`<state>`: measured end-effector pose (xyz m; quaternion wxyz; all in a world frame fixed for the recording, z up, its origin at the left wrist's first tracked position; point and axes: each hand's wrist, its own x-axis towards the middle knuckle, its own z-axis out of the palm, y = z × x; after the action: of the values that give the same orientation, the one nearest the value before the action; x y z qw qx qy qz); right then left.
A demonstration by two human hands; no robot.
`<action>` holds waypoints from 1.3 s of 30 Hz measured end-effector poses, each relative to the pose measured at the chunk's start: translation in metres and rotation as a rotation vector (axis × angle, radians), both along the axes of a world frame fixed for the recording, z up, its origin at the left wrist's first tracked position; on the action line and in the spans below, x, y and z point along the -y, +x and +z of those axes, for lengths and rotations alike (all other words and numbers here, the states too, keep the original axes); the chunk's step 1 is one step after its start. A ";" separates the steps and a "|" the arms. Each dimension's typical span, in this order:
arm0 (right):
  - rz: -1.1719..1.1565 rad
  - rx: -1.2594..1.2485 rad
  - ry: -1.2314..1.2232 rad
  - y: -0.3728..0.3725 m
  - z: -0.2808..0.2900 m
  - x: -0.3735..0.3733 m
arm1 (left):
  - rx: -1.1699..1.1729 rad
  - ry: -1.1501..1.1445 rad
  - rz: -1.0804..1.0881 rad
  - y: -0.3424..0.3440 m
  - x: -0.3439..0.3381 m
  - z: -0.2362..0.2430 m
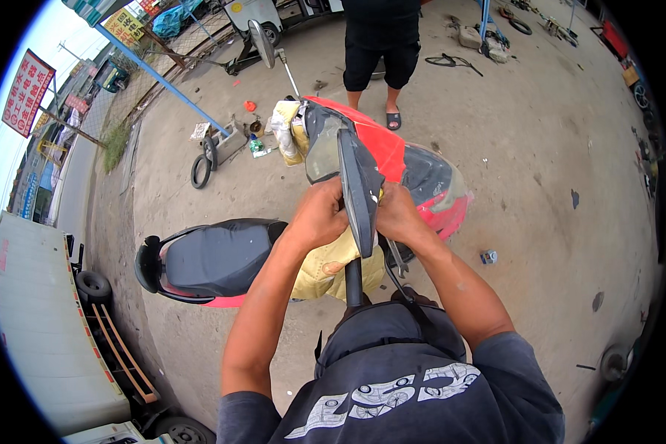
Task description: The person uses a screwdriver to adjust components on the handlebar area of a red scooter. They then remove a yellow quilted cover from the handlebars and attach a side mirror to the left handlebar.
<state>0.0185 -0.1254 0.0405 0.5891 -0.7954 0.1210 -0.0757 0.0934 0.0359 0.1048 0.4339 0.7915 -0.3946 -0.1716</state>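
Observation:
A red and dark electric scooter [392, 152] stands side-on in front of me. Its dark handlebar cover [359, 194] lies between my two hands. My left hand [320, 214] is closed at the left edge of that cover, its fingertips partly hidden. On the opposite side my right hand [398, 213] is closed in a pinch, close to a small yellow bit; what its fingers hold is hidden. Below them are a black handlebar grip [354, 283] and a metal brake lever [398, 259]. A yellow padded cover [324, 268] hangs under the handlebar.
A round mirror [262, 44] sticks up on the scooter's far side, and its dark seat [218, 255] extends left. Another person [381, 52] stands just beyond. A blue post [163, 74], loose tires [201, 170] and a small box [489, 257] are around on the concrete.

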 end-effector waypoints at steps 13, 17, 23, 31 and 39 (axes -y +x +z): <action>-0.027 -0.010 -0.081 0.002 -0.009 0.002 | -0.022 -0.503 0.311 -0.032 -0.013 -0.064; -0.031 -0.026 -0.118 0.000 -0.003 0.002 | -0.099 -0.530 0.375 -0.031 -0.020 -0.066; -0.039 -0.020 -0.134 0.001 -0.004 0.000 | -0.241 -0.705 0.387 -0.028 -0.023 -0.064; -0.028 -0.046 -0.124 0.001 -0.001 0.000 | -0.231 -0.657 0.421 -0.033 -0.023 -0.057; -0.067 -0.022 -0.119 0.002 -0.009 -0.001 | -0.346 -0.672 0.453 -0.016 -0.021 -0.056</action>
<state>0.0209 -0.1243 0.0317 0.5365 -0.8253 0.1493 -0.0936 0.0769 0.0572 0.0489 0.7537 0.6325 -0.1668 -0.0641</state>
